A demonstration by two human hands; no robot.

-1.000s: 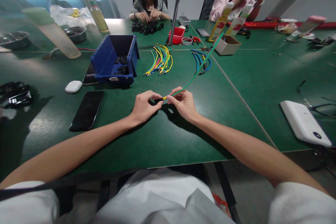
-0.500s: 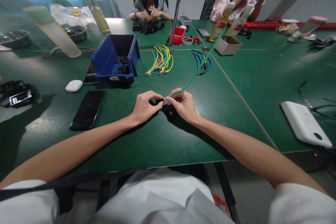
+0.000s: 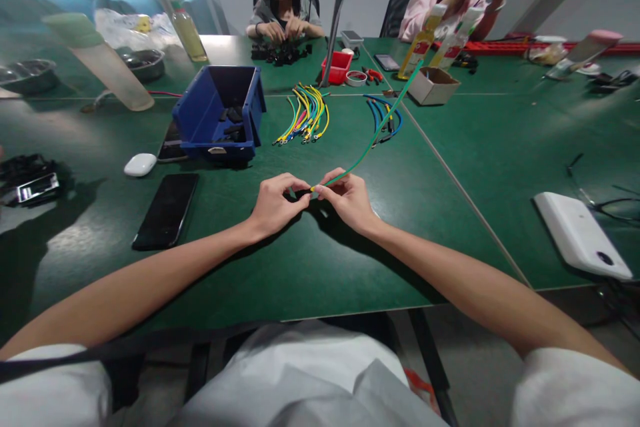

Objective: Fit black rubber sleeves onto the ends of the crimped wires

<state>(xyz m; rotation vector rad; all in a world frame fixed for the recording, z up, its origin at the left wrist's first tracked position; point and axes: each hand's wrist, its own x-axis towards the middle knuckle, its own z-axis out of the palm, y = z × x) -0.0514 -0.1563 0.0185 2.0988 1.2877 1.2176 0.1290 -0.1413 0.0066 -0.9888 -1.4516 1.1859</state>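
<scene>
My right hand (image 3: 349, 202) pinches a green wire (image 3: 373, 140) close to its near end, where a bit of yellow shows at the fingertips. From there the wire curves up and away to the right. Thumb and fingers of my left hand (image 3: 280, 205) are closed on a small black piece (image 3: 300, 193), mostly covered by the fingers. Both sets of fingertips meet at the wire's end, just above the green table (image 3: 300, 273). Beyond them lie a bundle of yellow and green wires (image 3: 313, 113) with ring ends and a smaller group of blue wires (image 3: 397, 121).
A blue bin (image 3: 220, 113) with black pieces stands at left, near a phone (image 3: 166, 211) and a white case (image 3: 141, 165). A white device (image 3: 580, 233) and glasses (image 3: 617, 208) lie at right. Beyond are a metal pole (image 3: 339, 20), a cardboard box (image 3: 433, 85), bottles and two people.
</scene>
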